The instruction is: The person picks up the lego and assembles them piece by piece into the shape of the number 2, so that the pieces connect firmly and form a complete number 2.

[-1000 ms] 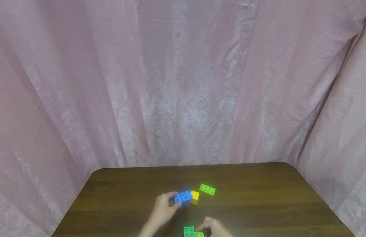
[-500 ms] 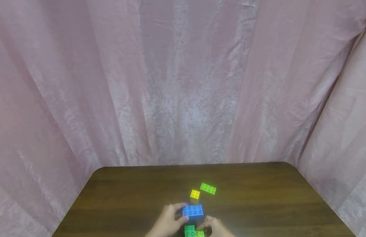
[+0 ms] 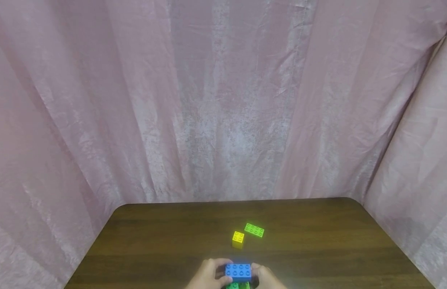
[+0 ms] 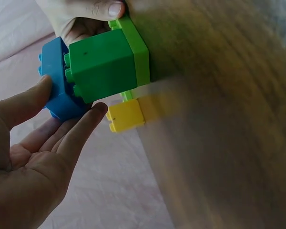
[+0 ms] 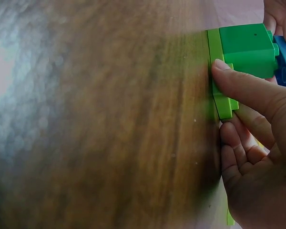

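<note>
Pinching blue brick (image 3: pixel 238 272) between thumb and curled fingers of left hand (image 4: pixel 43 167); held directly above green brick (image 4: pixel 105 64), with studs facing up. Not seated: slightly tilted relative to green brick, with that brick's studs visible in the gap from both wrist views. Cannot tell from these angles whether touching at any stud. In the head view, extends past green brick to the right, over the bare end of lower lime plate (image 5: pixel 223 106).

Gripping lower lime plate with right hand (image 5: pixel 267 176), just to the right of green brick: thumb tip laid against one edge, other fingers bent in beside and behind, partly hidden. Attached beneath green brick at the left end, with bare studs to the right. Positioned at or barely above table (image 3: pixel 310 241), brown and wood-grained; cannot confirm contact.

Observed beyond green brick, apart from both hands, a yellow brick (image 3: pixel 238 240), upright on the table with four studs on top. Noted farther beyond green brick and to its right, a far lime plate (image 3: pixel 254 230), lying flat and askew near yellow brick. Seen farthest out, beyond green brick and table edge, a pale pink curtain (image 3: pixel 223 100) in vertical folds.
</note>
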### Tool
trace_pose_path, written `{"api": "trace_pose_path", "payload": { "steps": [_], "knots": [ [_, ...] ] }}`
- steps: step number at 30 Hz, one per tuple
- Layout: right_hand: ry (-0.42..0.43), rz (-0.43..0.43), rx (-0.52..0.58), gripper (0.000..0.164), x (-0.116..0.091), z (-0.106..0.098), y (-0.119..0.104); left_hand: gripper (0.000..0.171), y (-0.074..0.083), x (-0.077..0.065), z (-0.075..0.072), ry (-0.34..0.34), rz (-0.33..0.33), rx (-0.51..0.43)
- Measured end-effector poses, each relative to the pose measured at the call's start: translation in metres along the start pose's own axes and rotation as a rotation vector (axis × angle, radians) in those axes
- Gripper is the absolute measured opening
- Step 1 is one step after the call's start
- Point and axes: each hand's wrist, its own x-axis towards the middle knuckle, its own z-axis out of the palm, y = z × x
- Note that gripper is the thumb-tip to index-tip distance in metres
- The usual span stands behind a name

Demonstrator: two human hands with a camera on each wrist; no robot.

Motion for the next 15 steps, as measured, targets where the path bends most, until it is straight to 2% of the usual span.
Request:
{"api": "trace_pose_path", "payload": {
  "steps": [5, 12, 15],
  "knots": [
    [0.013, 0.012, -0.027, 0.026, -0.0006, 0.0006, -0.0029, 0.035, -0.0050, -0.0007, -0.0001, -0.001, -0.011, -0.033],
    [0.017, -0.067, -0.041, 0.019, -0.0016, 0.0009, -0.0020, 0.035, -0.0087, -0.0028, -0.0002, -0.001, -0.031, -0.049],
    [0.020, -0.068, -0.046, 0.018, -0.0024, 0.0016, -0.0018, 0.035, -0.0087, -0.0040, -0.0003, -0.011, -0.035, -0.063]
  ]
}}
